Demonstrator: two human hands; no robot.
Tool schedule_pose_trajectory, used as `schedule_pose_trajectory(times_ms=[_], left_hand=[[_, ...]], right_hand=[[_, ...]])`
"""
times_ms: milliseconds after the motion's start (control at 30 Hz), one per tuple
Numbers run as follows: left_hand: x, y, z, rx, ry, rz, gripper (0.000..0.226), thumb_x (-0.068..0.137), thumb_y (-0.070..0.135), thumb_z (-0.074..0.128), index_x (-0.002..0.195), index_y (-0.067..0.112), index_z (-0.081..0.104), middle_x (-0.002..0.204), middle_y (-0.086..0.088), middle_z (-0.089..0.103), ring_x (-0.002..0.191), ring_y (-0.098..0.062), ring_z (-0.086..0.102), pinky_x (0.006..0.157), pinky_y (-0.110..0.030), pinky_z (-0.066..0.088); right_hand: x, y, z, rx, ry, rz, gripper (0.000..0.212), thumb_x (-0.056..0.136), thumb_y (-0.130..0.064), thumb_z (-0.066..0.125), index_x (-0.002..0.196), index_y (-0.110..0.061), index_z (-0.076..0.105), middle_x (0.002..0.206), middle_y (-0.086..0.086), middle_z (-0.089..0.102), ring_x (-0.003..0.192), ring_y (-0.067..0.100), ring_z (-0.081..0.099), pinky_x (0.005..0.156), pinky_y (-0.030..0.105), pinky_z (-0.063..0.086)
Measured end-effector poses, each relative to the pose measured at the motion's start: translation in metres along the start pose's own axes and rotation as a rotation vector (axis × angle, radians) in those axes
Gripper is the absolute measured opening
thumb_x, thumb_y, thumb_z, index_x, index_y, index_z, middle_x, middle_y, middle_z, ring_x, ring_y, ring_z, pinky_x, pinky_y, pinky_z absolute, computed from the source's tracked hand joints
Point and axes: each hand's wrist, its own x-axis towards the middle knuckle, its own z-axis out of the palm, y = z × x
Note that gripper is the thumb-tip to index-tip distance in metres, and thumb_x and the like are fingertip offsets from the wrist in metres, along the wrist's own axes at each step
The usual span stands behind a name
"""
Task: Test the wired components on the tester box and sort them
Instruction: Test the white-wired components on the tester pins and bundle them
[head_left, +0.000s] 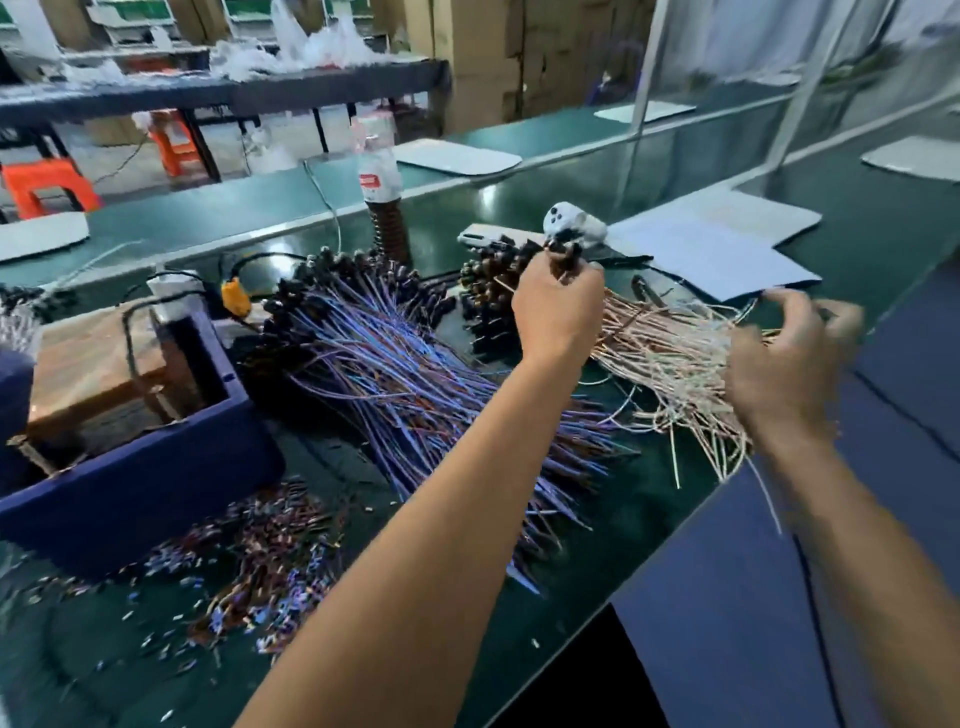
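My left hand (558, 312) pinches the black head of a wired component (563, 249) and holds it up against the small white tester box (571, 223). To the right, my right hand (795, 353) has its fingers curled around thin pale wires above the pile of white-and-pink wired components (670, 358). The motion blur hides exactly which wires it holds. A larger pile of blue-and-purple wired components (415, 374) with black heads lies left of my left forearm.
A dark blue bin (130, 478) holding cardboard stands at the left, with cut wire scraps (260, 561) in front of it. A plastic bottle (379, 171), a yellow plug (235, 296) and paper sheets (717, 244) sit on the green bench. The bench edge runs diagonally at the right.
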Motion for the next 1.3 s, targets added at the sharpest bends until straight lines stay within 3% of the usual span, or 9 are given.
schedule_pose_trajectory(times_ms=[167, 300, 367, 467, 667, 867, 1033, 1200, 1300], left_hand=[[-0.001, -0.005, 0.033, -0.099, -0.081, -0.086, 0.027, 0.108, 0.019, 0.05, 0.109, -0.003, 0.065, 0.106, -0.021, 0.067, 0.092, -0.028, 0.058, 0.091, -0.043, 0.048], [0.0, 0.006, 0.042, -0.201, -0.091, -0.029, 0.025, 0.11, 0.02, 0.047, 0.09, 0.011, 0.06, 0.08, 0.001, 0.061, 0.069, -0.008, 0.054, 0.068, -0.018, 0.047], [0.005, 0.013, 0.04, -0.177, -0.068, -0.005, 0.03, 0.111, 0.026, 0.045, 0.088, 0.013, 0.06, 0.079, 0.005, 0.059, 0.067, -0.004, 0.051, 0.063, -0.013, 0.042], [0.015, 0.023, 0.028, -0.186, -0.053, 0.009, 0.037, 0.111, 0.037, 0.042, 0.085, 0.015, 0.056, 0.077, 0.002, 0.057, 0.066, -0.014, 0.048, 0.072, -0.033, 0.042], [0.028, 0.043, 0.017, -0.504, -0.127, -0.286, 0.033, 0.11, 0.037, 0.045, 0.088, 0.012, 0.047, 0.046, 0.008, 0.041, 0.038, -0.007, 0.033, 0.04, -0.018, 0.026], [0.041, 0.04, 0.021, -0.716, -0.076, -0.449, 0.027, 0.11, 0.025, 0.048, 0.088, 0.01, 0.048, 0.056, -0.001, 0.052, 0.034, -0.005, 0.047, 0.033, -0.014, 0.031], [0.052, 0.016, 0.017, -0.672, 0.0, -0.47, 0.016, 0.107, 0.009, 0.053, 0.096, -0.002, 0.056, 0.072, -0.01, 0.063, 0.05, -0.013, 0.063, 0.039, -0.014, 0.045], [0.047, 0.0, 0.019, -0.683, 0.029, -0.538, 0.038, 0.095, -0.014, 0.059, 0.132, -0.012, 0.05, 0.129, -0.027, 0.058, 0.095, -0.025, 0.065, 0.063, -0.02, 0.06], [0.045, 0.007, 0.023, -0.682, 0.027, -0.525, 0.047, 0.092, -0.022, 0.051, 0.137, -0.012, 0.043, 0.134, -0.031, 0.052, 0.109, -0.03, 0.064, 0.075, -0.025, 0.061]], right_hand=[[-0.011, -0.018, -0.004, -0.204, -0.06, -0.675, 0.045, 0.092, -0.02, 0.044, 0.131, -0.011, 0.066, 0.139, 0.011, 0.062, 0.137, 0.034, 0.048, 0.116, 0.056, 0.03], [-0.01, -0.03, 0.002, -0.388, -0.28, -0.81, 0.037, 0.098, -0.03, 0.04, 0.115, -0.014, 0.07, 0.124, 0.004, 0.071, 0.134, 0.025, 0.055, 0.123, 0.056, 0.016], [-0.006, -0.032, 0.003, -0.429, -0.388, -0.806, 0.034, 0.105, -0.032, 0.038, 0.099, -0.015, 0.068, 0.1, 0.009, 0.075, 0.109, 0.031, 0.067, 0.117, 0.053, 0.03], [0.006, -0.03, -0.007, -0.397, -0.434, -0.73, 0.035, 0.108, -0.037, 0.044, 0.097, -0.014, 0.069, 0.088, 0.015, 0.073, 0.083, 0.038, 0.066, 0.083, 0.047, 0.049], [0.049, -0.033, -0.05, -0.143, -0.221, -0.67, 0.028, 0.105, -0.035, 0.056, 0.102, -0.018, 0.078, 0.072, 0.006, 0.065, 0.071, 0.034, 0.059, 0.065, 0.042, 0.049], [0.071, -0.026, -0.062, -0.136, -0.258, -0.609, 0.021, 0.103, -0.018, 0.062, 0.113, -0.021, 0.08, 0.092, 0.009, 0.073, 0.077, 0.022, 0.054, 0.067, 0.032, 0.03], [0.073, -0.01, -0.049, -0.296, -0.205, -0.487, 0.024, 0.102, -0.039, 0.062, 0.115, -0.025, 0.077, 0.097, 0.018, 0.076, 0.085, 0.043, 0.066, 0.068, 0.044, 0.052], [0.068, 0.0, -0.016, -0.778, -0.512, -0.317, 0.087, 0.087, -0.081, 0.048, 0.152, -0.023, 0.042, 0.139, 0.021, 0.053, 0.129, 0.04, 0.05, 0.093, 0.05, 0.047], [0.065, -0.005, 0.001, -0.716, -0.555, -0.256, 0.105, 0.084, -0.084, 0.048, 0.161, -0.018, 0.02, 0.161, 0.02, 0.023, 0.146, 0.039, 0.024, 0.11, 0.059, 0.037]])
